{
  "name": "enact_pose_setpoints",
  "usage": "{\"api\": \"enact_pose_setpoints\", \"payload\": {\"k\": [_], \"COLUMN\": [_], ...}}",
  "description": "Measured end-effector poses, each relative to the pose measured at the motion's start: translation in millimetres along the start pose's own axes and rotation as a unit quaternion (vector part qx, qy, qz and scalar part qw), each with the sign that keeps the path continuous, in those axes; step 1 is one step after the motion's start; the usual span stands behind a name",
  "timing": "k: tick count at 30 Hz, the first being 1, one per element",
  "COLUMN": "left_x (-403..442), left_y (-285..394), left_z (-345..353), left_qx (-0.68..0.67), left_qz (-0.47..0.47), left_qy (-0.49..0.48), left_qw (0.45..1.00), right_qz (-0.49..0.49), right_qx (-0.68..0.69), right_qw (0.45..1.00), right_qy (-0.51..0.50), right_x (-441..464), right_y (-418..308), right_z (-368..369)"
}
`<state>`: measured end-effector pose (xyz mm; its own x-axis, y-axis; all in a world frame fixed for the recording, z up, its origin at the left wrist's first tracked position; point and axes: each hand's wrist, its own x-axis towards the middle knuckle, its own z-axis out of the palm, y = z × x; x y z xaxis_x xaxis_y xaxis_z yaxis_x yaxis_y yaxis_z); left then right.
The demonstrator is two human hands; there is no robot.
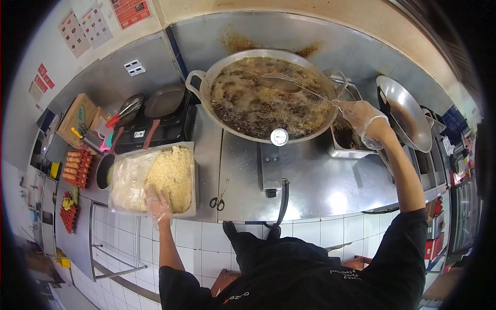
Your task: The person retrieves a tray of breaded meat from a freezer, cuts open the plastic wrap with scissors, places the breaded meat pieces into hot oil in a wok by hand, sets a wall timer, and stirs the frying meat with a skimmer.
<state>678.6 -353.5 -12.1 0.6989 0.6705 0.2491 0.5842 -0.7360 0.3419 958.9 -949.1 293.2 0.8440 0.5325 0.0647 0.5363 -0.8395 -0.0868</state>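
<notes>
My right hand (364, 121), in a clear plastic glove, is closed around the handle of a long metal skimmer (279, 81). The skimmer's oval head lies in the bubbling dark oil of a large wok (203, 98), where browned pieces are frying. A round dial thermometer (279, 137) sits at the wok's near rim. Over at the left, my gloved left hand (159, 204) rests with its fingers apart on pale crumbs (173, 175) in a metal tray (195, 191). Clear plastic (128, 175) covers the left part of that tray.
Scissors (219, 200) lie on the steel counter right of the tray. Behind the tray, pans (165, 101) stand on a black stove. Eggs (77, 165) sit in a red tray farther left. Right of the wok are a metal container (351, 153) and another wok (405, 111).
</notes>
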Motion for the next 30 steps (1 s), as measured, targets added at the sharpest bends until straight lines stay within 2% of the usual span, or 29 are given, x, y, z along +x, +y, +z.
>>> {"api": "enact_pose_setpoints", "payload": {"k": [2, 4, 6, 7, 8, 9, 10, 12, 14, 16, 18, 22, 24, 25, 26, 28, 30], "left_x": [1, 0, -2, -3, -4, -4, -4, -3, -3, 0, 0, 0, -3, -3, 0, 2, 2], "left_y": [2, 6, 12, 15, 17, 18, 17, 15, 13, 9, -2, -1, 8, 4, -4, -5, -7], "left_z": [-2, -4, -9, -11, -13, -14, -13, -10, -10, -4, 5, 5, 0, 3, 8, 14, 11], "left_qx": [-0.001, 0.0, 0.001, 0.004, 0.006, 0.008, 0.009, 0.002, 0.005, 0.012, 0.013, 0.023, 0.033, 0.032, 0.049, 0.055, 0.046], "left_qz": [-0.001, -0.002, -0.027, -0.026, -0.028, -0.031, -0.03, -0.024, -0.019, -0.012, 0.001, 0.027, 0.013, 0.019, 0.025, 0.042, 0.047], "left_qy": [-0.007, -0.017, -0.019, -0.022, -0.021, -0.018, -0.02, -0.009, -0.009, -0.014, -0.006, -0.008, -0.005, -0.009, -0.011, -0.012, -0.008], "left_qw": [1.0, 1.0, 0.999, 0.999, 0.999, 0.999, 0.999, 1.0, 1.0, 1.0, 1.0, 0.999, 0.999, 0.999, 0.998, 0.998, 0.998], "right_qz": [0.037, -0.001, -0.099, 0.033, 0.164, 0.242, 0.244, 0.282, 0.256, 0.247, 0.222, 0.229, 0.253, 0.29, 0.295, 0.388, 0.401], "right_qx": [0.015, 0.075, 0.099, 0.25, 0.389, 0.418, 0.419, 0.574, 0.617, 0.705, 0.754, 0.76, 0.729, 0.689, 0.687, 0.577, 0.576], "right_qw": [0.998, 0.997, 0.988, 0.968, 0.906, 0.875, 0.874, 0.767, 0.742, 0.664, 0.617, 0.601, 0.615, 0.648, 0.647, 0.697, 0.691], "right_qy": [-0.047, -0.029, 0.06, 0.012, -0.037, -0.038, -0.039, -0.05, -0.05, 0.008, 0.04, 0.095, 0.16, 0.148, 0.154, 0.174, 0.174], "right_x": [-11, -18, -19, -27, -33, -39, -45, -54, -64, -76, -91, -124, -139, -144, -148, -158, -169], "right_y": [-5, 1, 15, 21, 5, -26, -23, -7, 1, 7, 23, 53, 63, 74, 80, 93, 102], "right_z": [-16, -14, 8, 11, 2, -15, -10, 10, 28, 38, 50, 77, 90, 96, 106, 130, 154]}}
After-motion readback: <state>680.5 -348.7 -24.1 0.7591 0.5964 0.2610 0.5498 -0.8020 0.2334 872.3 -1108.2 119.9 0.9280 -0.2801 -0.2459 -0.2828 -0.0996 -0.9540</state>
